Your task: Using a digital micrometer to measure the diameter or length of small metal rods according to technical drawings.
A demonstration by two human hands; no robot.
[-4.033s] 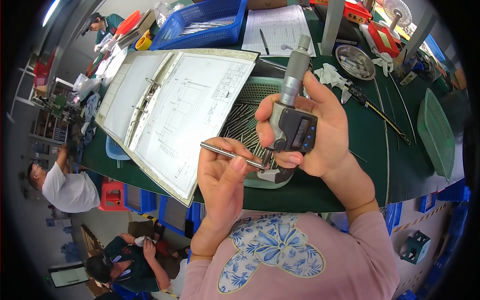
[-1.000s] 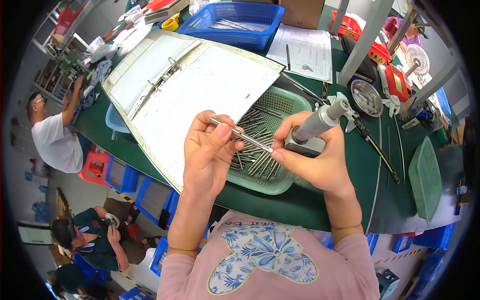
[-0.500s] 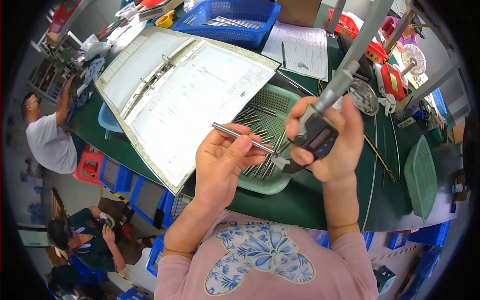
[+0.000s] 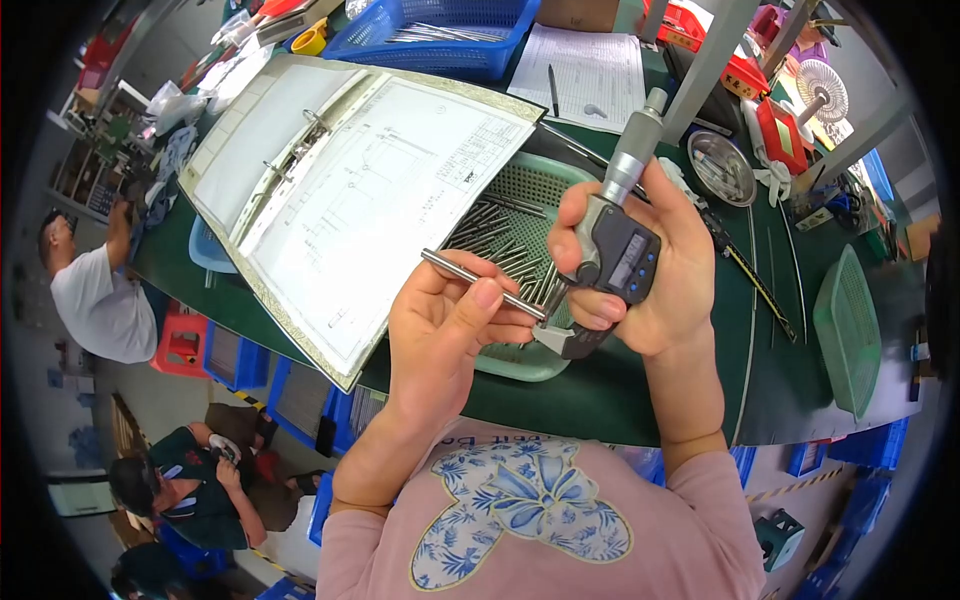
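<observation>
Pinched between the thumb and fingers of my left hand (image 4: 445, 325) is a thin metal rod (image 4: 470, 277), slanting down to the right. My right hand (image 4: 672, 285) is closed around a digital micrometer (image 4: 622, 245) with a dark display body and a silver barrel pointing up. The rod's lower right end lies at the micrometer's measuring gap; whether the faces touch it I cannot tell. Beneath both hands stands a light green perforated basket (image 4: 528, 372) with several similar rods (image 4: 505, 245). An open ring binder (image 4: 370, 200) with a technical drawing overlaps the basket's left side.
A blue basket (image 4: 440, 60) with rods stands at the back, near a printed sheet (image 4: 585, 75) with a pen (image 4: 553, 90). To the right lie a caliper (image 4: 750, 280), a round metal dish (image 4: 722, 168) and a green basket (image 4: 848, 335). Other people (image 4: 100, 285) sit at left.
The micrometer has turned more upright in my right hand, its display now facing me. My left hand still holds the rod at the gap. The view has shifted slightly.
</observation>
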